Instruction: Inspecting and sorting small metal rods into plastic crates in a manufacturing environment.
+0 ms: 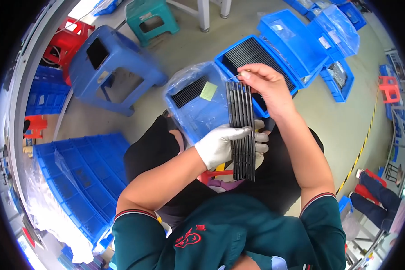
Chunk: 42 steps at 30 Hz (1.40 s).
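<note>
My left hand (218, 146), in a white glove, is closed around a flat row of several slim black rods (241, 105). They stand nearly upright in front of my lap, side by side, with jointed-looking segments along their length. At their upper end, my bare right hand (271, 87) pinches a thin, light, needle-like piece (235, 77) between thumb and forefinger. The tip of that piece is too small to make out. Just beyond my right hand, a blue crate (218, 58) holds many similar black rods. A plastic-lined blue bin (195, 121) left of it holds more rods and a green note (208, 91).
Blue stools (87, 83) stand at the left, with a green stool (148, 18) farther back. Stacked blue crates (81, 180) fill the lower left. More blue bins (297, 45) sit at the far right. Another person's legs (375, 193) show at the right edge.
</note>
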Available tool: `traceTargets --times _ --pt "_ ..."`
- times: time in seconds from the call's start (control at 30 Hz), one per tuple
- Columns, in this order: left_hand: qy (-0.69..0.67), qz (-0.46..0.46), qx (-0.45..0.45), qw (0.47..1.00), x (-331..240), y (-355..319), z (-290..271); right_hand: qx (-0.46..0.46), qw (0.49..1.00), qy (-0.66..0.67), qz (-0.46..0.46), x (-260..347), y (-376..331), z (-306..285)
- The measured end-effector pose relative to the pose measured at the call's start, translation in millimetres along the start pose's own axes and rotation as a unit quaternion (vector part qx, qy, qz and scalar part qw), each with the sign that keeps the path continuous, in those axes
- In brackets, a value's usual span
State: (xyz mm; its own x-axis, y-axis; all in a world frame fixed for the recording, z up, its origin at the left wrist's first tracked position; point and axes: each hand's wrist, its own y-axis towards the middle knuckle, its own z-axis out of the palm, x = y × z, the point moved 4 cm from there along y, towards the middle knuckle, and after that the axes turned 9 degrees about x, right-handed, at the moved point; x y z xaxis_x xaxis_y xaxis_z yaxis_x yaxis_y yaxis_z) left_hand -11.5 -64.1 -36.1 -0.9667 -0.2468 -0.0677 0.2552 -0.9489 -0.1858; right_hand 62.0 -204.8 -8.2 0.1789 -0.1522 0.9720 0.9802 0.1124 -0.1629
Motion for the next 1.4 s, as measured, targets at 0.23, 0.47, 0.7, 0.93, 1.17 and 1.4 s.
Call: traceTargets --times 0.23,0.47,0.7,0.93,1.17,1.4 --pt "0.037 0.001 0.045 0.998 -5.7 2.4 20.8 0.004 0.998 0.044 -0.051 8.1 -1.2 1.7" --pt "0.068 0.001 0.036 0.997 -4.6 7.4 23.6 -0.041 0.998 -0.006 -0.042 17.6 -2.3 -11.2" --pt "0.079 0.006 0.067 0.995 -5.3 11.2 28.8 -0.029 0.998 -0.013 -0.054 18.6 -0.8 -10.7" --pt "0.085 -0.005 0.050 0.995 -5.5 11.3 30.2 -0.012 0.996 0.004 -0.084 16.3 -1.8 -3.4" --pt "0.090 -0.029 0.051 0.994 -1.0 12.9 25.5 0.008 0.998 -0.020 -0.065 19.3 -2.9 2.8" --pt "0.079 -0.036 0.061 0.994 2.7 12.4 21.9 0.022 0.996 -0.034 -0.078 17.1 -2.1 8.9"
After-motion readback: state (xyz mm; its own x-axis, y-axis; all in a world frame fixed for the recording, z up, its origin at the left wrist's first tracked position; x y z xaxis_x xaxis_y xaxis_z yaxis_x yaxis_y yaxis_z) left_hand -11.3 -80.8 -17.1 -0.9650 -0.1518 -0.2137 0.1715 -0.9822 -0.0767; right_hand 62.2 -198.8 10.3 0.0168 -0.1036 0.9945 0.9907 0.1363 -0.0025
